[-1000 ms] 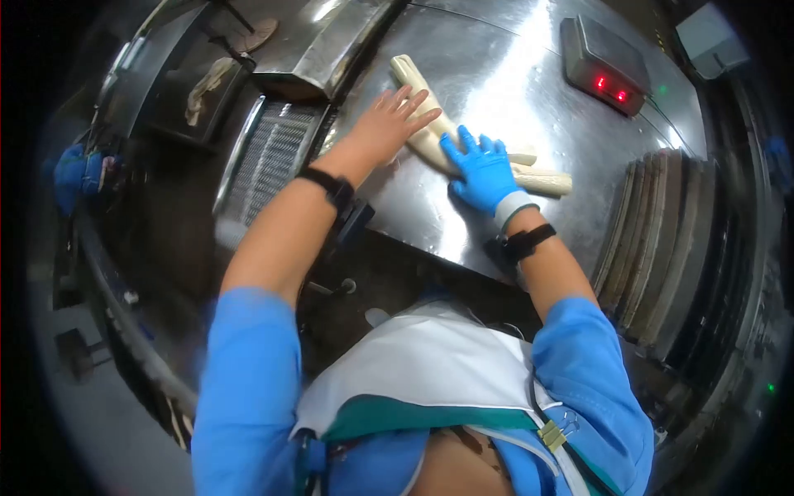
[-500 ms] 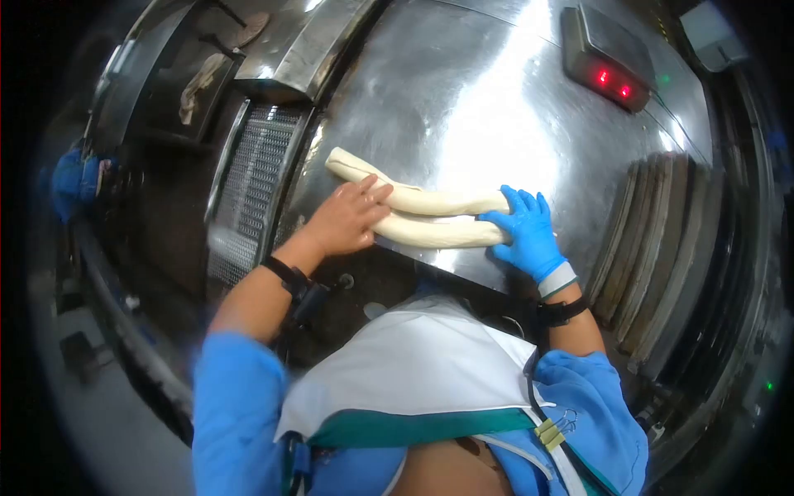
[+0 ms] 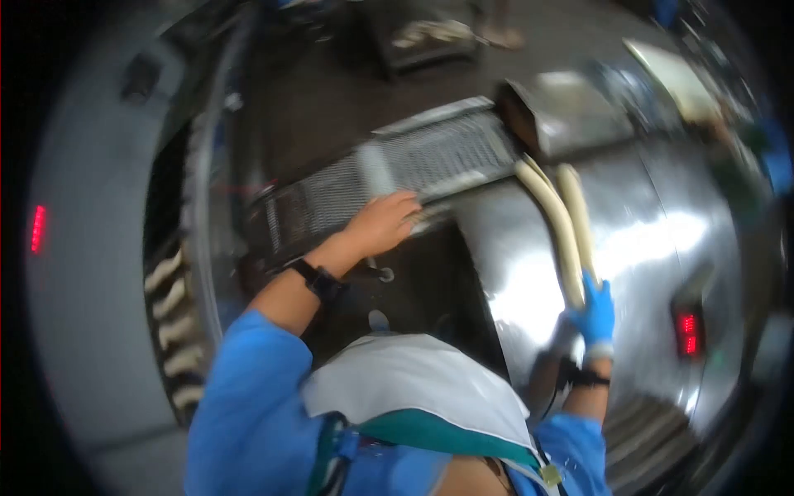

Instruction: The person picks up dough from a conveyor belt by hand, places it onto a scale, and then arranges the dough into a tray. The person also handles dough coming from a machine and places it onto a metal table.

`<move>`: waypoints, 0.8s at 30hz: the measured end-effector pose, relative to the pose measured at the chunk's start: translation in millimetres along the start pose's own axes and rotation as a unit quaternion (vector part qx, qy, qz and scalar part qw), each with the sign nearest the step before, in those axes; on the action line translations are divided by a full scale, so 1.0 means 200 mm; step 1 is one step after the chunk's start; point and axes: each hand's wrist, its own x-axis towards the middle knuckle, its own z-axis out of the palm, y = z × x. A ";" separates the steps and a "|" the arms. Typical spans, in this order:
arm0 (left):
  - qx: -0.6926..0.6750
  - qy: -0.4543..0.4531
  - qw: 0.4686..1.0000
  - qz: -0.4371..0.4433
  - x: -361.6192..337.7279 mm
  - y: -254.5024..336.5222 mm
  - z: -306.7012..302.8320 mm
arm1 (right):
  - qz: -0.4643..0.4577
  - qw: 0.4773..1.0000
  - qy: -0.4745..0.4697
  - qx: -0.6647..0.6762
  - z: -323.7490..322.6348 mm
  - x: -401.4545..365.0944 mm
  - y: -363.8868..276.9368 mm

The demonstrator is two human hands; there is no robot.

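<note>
Two long, pale dough rolls (image 3: 552, 221) lie side by side on the steel table, their far ends beside the mesh conveyor. My right hand (image 3: 593, 316), in a blue glove, is closed around their near ends; motion blur softens its fingers. My bare left hand (image 3: 383, 225) hangs over the near edge of the mesh conveyor (image 3: 438, 153), away from the dough. Its fingers are stretched out and loosely bent, with nothing in them.
A display with red digits (image 3: 687, 324) stands right of the steel table (image 3: 521, 289). Beyond the conveyor is a metal housing (image 3: 579, 112). Several pale dough pieces (image 3: 175, 318) lie in a row at left. Another person's arm shows at the far right.
The view has swung left. My left hand has let go of the dough rolls and moved over by the conveyor. My right hand has stayed at the rolls' near ends.
</note>
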 end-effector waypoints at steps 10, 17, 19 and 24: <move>-0.407 0.555 0.533 -0.492 -2.10 -0.64 -0.42 | 0.134 0.886 -0.089 0.435 -0.03 -0.19 -0.48; -0.433 0.663 0.406 -0.456 -2.76 -0.69 -0.41 | -0.078 0.915 -0.097 0.385 -0.30 0.02 -1.42; -0.429 0.671 0.409 -0.444 -2.89 -0.76 -0.41 | -0.186 0.904 -0.106 0.371 -0.40 -0.01 -1.79; -0.297 0.706 0.437 -0.472 -3.26 -0.87 -0.46 | -0.347 0.791 -0.240 0.444 -0.72 -0.42 -2.85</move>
